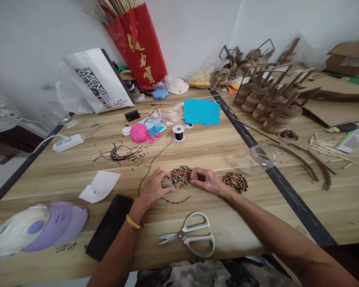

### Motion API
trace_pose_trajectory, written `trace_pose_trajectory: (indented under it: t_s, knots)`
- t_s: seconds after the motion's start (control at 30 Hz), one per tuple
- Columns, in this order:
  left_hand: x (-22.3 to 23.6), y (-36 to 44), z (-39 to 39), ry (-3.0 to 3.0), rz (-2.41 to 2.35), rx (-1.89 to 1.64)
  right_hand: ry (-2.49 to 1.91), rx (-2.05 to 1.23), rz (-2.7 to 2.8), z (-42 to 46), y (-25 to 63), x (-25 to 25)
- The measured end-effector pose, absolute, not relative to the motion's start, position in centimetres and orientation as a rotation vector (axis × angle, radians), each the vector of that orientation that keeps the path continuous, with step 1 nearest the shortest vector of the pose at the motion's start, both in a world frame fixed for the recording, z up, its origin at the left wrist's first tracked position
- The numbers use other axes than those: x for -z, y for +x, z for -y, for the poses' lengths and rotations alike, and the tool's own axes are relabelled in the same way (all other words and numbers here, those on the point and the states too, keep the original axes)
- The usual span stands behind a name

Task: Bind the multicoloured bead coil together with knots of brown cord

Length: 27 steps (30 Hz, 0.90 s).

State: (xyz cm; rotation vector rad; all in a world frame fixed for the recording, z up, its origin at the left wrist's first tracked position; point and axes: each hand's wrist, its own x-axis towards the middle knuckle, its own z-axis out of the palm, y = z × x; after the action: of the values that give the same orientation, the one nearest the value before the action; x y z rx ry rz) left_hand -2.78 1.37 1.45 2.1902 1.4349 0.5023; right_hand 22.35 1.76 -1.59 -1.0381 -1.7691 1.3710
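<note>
Beads (180, 176) lie back from the bench's (239, 229) near edge, between the loosely spread left hand (154, 185) and curled right hand (206, 180), whose grip cannot be told. A beaded cord (175, 202), roughly parallel to that edge, lies nearer the left.

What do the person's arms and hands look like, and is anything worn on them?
The left hand and right hand are ungloved human hands. A smooth, gold-coloured bracelet circles the left wrist; none shows on the right. Neither the left forearm nor the right forearm shows a sleeve, cable or marking. Small details like rings are too blurred to tell.
</note>
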Motion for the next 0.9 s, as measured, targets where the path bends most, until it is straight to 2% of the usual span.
trace_pose_trajectory:
  t_s: [0.2, 0.57, 0.9]
  knots:
    - [-1.2, -2.4, -1.6, 2.202, -1.418, -0.472, -0.988, -1.286, 1.912, -1.6, 22.3, 1.7]
    - [-0.4, -2.3, -1.9, 2.207, -1.366, -0.533, -0.848, -0.724, 2.338, -1.2, 21.9, 1.9]
    - [-0.2, -2.0, -1.9, 2.205, -1.349, -0.573, -0.796, -0.56, 2.447, -1.4, 21.3, 1.9]
